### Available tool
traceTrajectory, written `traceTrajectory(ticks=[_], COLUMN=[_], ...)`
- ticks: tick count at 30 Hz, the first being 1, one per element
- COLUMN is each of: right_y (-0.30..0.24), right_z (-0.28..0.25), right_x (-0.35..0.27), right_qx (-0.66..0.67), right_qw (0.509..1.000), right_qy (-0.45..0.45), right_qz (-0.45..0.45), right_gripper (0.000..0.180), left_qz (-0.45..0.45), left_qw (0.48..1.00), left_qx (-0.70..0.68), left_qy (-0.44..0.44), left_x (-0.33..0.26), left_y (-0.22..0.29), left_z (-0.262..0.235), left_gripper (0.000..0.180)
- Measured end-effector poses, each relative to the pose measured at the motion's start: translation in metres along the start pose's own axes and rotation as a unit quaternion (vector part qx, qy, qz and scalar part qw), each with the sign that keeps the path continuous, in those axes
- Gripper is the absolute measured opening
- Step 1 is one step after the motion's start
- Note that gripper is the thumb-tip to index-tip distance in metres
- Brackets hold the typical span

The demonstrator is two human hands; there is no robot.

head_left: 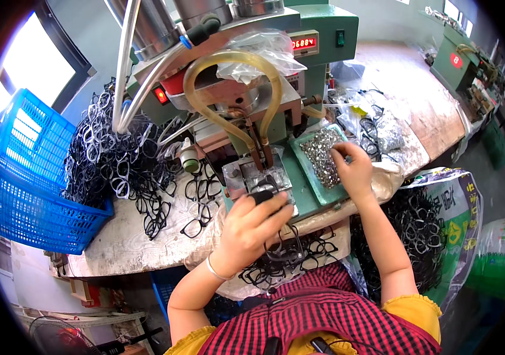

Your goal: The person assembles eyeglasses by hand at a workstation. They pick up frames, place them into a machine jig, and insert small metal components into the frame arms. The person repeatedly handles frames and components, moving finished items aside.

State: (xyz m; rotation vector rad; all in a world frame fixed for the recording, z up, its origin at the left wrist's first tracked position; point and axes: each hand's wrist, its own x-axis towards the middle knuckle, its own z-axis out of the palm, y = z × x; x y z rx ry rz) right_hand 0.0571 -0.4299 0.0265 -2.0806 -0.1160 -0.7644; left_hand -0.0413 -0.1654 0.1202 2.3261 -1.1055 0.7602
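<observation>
My left hand (249, 228), with a black cover on one finger, is closed at the metal fixture (236, 180) under the machine's two copper-coloured electrode tips (258, 155). It grips a black eyeglass frame (291, 253), part of which shows below the fingers; the rest is hidden by the hand. Over the right side of a green tray (319, 190), my right hand (354, 170) has thumb and forefinger pinched together. Whatever sits between those fingertips is too small to make out. Many tiny shiny metal parts (322, 155) fill the tray.
A tall heap of black eyeglass frames (107, 145) stands left, beside a blue basket (33, 177). Loose frames (192, 227) lie on the table, with more frames (317, 247) near my lap. Yellowish hoses (188, 83) loop above the fixture. A sack of frames (421, 228) is at right.
</observation>
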Motion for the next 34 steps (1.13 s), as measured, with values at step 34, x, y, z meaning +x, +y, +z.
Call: traceTrajectory(ticks=[34], right_y=[-0.035], right_z=[0.052], right_x=[-0.047], right_qx=[0.22], right_qw=[0.973], right_qy=[0.064], right_qz=[0.044], right_gripper=[0.013], left_qz=[-0.567], left_qw=[0.762], left_qx=[0.274], left_qy=[-0.151], left_x=[-0.159], left_y=[-0.198], left_z=[-0.015], left_gripper=[0.032])
